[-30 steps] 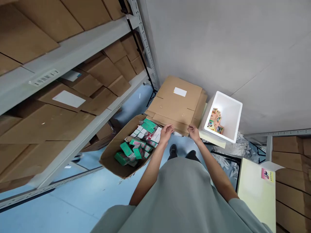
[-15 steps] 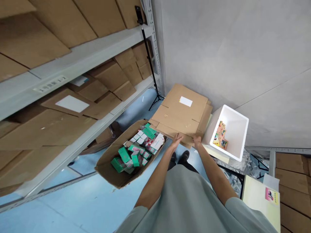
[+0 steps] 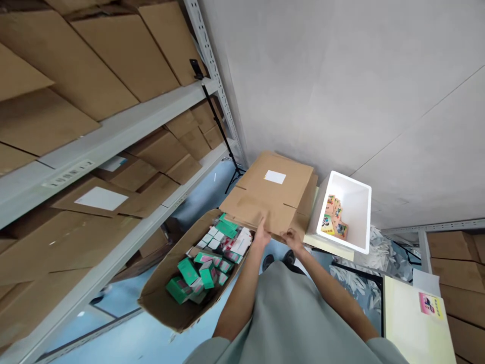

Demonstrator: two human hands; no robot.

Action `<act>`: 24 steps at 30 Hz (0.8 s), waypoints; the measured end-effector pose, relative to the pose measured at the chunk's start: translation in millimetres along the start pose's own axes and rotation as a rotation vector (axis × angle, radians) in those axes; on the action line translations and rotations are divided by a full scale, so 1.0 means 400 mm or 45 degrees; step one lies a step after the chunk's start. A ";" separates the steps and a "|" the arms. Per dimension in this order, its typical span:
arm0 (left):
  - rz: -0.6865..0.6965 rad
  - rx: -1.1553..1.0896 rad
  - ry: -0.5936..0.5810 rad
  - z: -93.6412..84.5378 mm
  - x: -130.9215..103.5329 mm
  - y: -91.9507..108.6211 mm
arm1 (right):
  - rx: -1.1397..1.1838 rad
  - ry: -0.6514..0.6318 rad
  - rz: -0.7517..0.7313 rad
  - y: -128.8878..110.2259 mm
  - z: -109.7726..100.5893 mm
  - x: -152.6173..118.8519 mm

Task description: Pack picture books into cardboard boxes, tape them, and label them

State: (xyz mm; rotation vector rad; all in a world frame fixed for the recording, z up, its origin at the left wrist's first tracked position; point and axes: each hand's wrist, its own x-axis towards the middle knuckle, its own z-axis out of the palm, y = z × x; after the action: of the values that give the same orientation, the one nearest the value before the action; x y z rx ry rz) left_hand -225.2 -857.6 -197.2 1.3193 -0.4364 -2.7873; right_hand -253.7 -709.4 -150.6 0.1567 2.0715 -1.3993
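Note:
A flattened cardboard box with a white label lies in front of me, on top of other flat cardboard. My left hand holds its near edge, with a finger reaching up over the top face. My right hand is closed, pinching the same edge near the right corner. Below and to the left stands an open carton full of small green-and-white boxes. Right of the cardboard is a white foam box with several orange printed packets inside.
Metal shelving loaded with brown cartons runs along the left. A black tripod stands by its far post. A grey wall is ahead. At right are a bin of white scraps, a pale yellow box and stacked cartons.
My view has shifted, so the scene sits lower and further left. The crease and front flap of the cardboard no longer show at its near edge. Both hands are still at that edge.

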 end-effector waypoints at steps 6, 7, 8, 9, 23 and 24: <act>0.097 -0.103 0.085 -0.015 -0.070 0.082 | 0.000 -0.102 -0.153 -0.036 -0.008 -0.113; 0.108 -0.102 0.063 -0.011 -0.078 0.092 | 0.001 -0.111 -0.176 -0.046 -0.015 -0.121; 0.127 -0.096 0.030 -0.004 -0.084 0.102 | 0.003 -0.115 -0.196 -0.057 -0.022 -0.128; 0.152 -0.086 -0.009 0.007 -0.090 0.111 | 0.003 -0.114 -0.215 -0.067 -0.031 -0.136; -0.032 0.214 -0.674 0.309 -0.216 0.039 | -0.459 1.193 -0.590 -0.230 -0.536 -0.431; -0.093 0.257 -0.705 0.323 -0.226 0.013 | -0.530 1.344 -0.599 -0.246 -0.612 -0.477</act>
State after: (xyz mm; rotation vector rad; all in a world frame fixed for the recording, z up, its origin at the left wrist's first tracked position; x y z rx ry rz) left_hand -266.4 -818.6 -49.9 0.5622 -0.7105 -3.2158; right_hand -248.6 -492.8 92.4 0.2860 3.4089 -1.1943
